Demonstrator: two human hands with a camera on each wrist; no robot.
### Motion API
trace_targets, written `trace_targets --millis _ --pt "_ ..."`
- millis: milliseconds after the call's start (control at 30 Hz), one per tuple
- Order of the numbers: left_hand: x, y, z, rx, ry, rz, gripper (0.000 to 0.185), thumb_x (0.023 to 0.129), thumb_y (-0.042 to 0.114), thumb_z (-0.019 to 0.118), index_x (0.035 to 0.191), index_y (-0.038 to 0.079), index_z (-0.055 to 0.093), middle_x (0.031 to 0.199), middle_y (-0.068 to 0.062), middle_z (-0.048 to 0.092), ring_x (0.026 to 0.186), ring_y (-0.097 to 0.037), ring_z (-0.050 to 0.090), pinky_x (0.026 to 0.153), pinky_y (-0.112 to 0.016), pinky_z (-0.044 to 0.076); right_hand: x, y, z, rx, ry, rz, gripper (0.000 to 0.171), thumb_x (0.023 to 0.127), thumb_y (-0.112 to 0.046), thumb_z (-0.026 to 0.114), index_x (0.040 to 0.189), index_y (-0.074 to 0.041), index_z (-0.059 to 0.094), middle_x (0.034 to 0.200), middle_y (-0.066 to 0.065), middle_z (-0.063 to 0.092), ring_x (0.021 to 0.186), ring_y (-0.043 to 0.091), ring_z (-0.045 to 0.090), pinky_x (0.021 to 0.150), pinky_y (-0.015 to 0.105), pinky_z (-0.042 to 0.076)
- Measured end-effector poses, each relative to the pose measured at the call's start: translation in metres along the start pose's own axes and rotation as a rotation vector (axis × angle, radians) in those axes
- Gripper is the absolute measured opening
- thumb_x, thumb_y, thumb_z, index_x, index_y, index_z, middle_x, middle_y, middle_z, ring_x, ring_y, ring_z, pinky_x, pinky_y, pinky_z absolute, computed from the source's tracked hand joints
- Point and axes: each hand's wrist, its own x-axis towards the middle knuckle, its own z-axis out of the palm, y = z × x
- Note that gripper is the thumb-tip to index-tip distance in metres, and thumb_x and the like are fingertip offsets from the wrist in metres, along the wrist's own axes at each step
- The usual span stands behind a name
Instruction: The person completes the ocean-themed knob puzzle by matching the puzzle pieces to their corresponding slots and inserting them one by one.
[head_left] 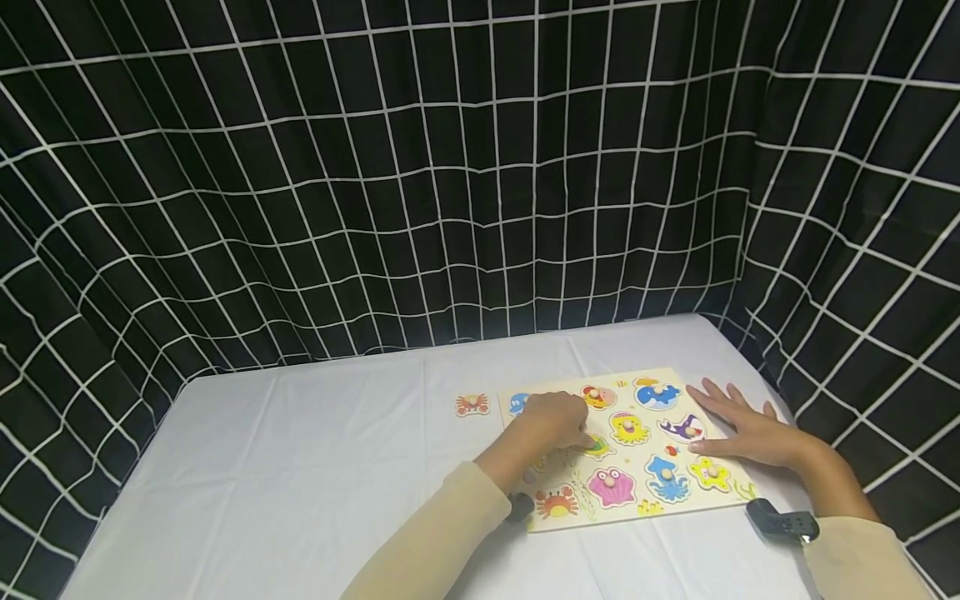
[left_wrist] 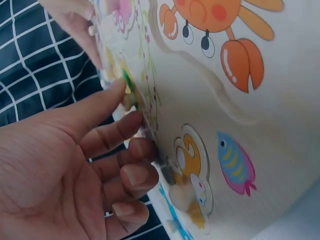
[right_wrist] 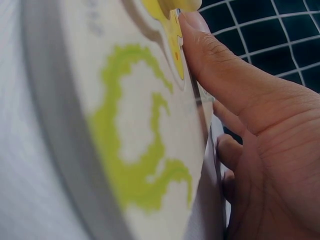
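The wooden puzzle board (head_left: 637, 500) lies flat on the white-clothed surface (head_left: 300, 483), toward its right half, in front of a black curtain w/ white grid lines (head_left: 450, 167). The left hand (head_left: 553, 421) is bunched over the board's left-middle, fingers curled round the green-and-yellow piece (head_left: 597, 447), prob. at its knob; from the left wrist view the thumb and forefinger close on smth green at the board edge. The right hand (head_left: 738, 429) lies flat, fingers spread and straight, pressing the board's right edge and the cloth beside it; its thumb touches next to the yellow piece (head_left: 708, 472).

Progress, as I judge it: most pieces look seated – whale (head_left: 657, 392), octopus (head_left: 628, 427), pink shell (head_left: 611, 486), blue squid (head_left: 666, 481), crab (head_left: 557, 502) etc. One small crab piece (head_left: 472, 405) lies off the board, on the cloth just left of it, so at least that one and the one in hand seem left to settle.

Board is pale plywood, smooth, printed w/ seaweed and fish; pieces are flat cut-outs in bright paint, each w/ a round wooden peg. Cloth is creased in fold lines.
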Motion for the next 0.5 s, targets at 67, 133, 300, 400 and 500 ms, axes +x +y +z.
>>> trace_targets --millis 67,133,300,400,500 --pt "-0.001 -0.004 -0.001 -0.019 0.005 0.019 0.030 0.090 0.052 0.072 0.087 0.023 0.068 0.073 0.011 0.061 0.069 -0.008 0.055 0.072 -0.028 0.045 0.000 0.000 0.000 0.003 0.001 0.000 0.102 0.084 -0.053 0.075 0.160 -0.010 0.023 0.165 0.028 0.001 0.148 0.053 -0.016 0.103 0.077 -0.017" --pt "-0.003 -0.010 -0.002 -0.023 0.024 0.049 0.029 0.091 0.052 0.071 0.087 0.023 0.069 0.074 0.012 0.062 0.069 -0.007 0.055 0.071 -0.027 0.045 -0.001 0.000 0.000 0.005 0.001 -0.001 0.102 0.084 -0.053 0.075 0.160 -0.010 0.023 0.165 0.028 0.001 0.148 0.053 -0.016 0.103 0.077 -0.017" --pt "-0.007 -0.030 -0.003 -0.053 0.072 0.081 0.025 0.092 0.052 0.070 0.084 0.028 0.067 0.079 0.015 0.062 0.074 -0.007 0.055 0.069 -0.027 0.044 0.000 0.001 0.001 0.000 0.000 -0.003 0.101 0.085 -0.053 0.075 0.160 -0.009 0.023 0.165 0.029 0.001 0.148 0.053 -0.015 0.102 0.077 -0.017" --pt "-0.011 -0.044 -0.005 -0.098 0.104 0.081 0.022 0.093 0.049 0.070 0.084 0.029 0.066 0.080 0.014 0.063 0.076 -0.008 0.055 0.069 -0.029 0.044 0.000 0.001 0.001 -0.004 0.001 -0.002 0.101 0.084 -0.053 0.075 0.160 -0.010 0.024 0.165 0.029 0.002 0.148 0.053 -0.015 0.103 0.078 -0.017" --pt "-0.019 -0.059 -0.011 -0.134 0.174 0.091 0.016 0.094 0.044 0.071 0.090 0.029 0.070 0.082 0.014 0.065 0.077 -0.008 0.055 0.070 -0.030 0.045 0.000 0.001 0.001 -0.003 0.004 -0.002 0.101 0.084 -0.053 0.075 0.160 -0.010 0.024 0.165 0.029 0.002 0.148 0.053 -0.015 0.102 0.078 -0.016"
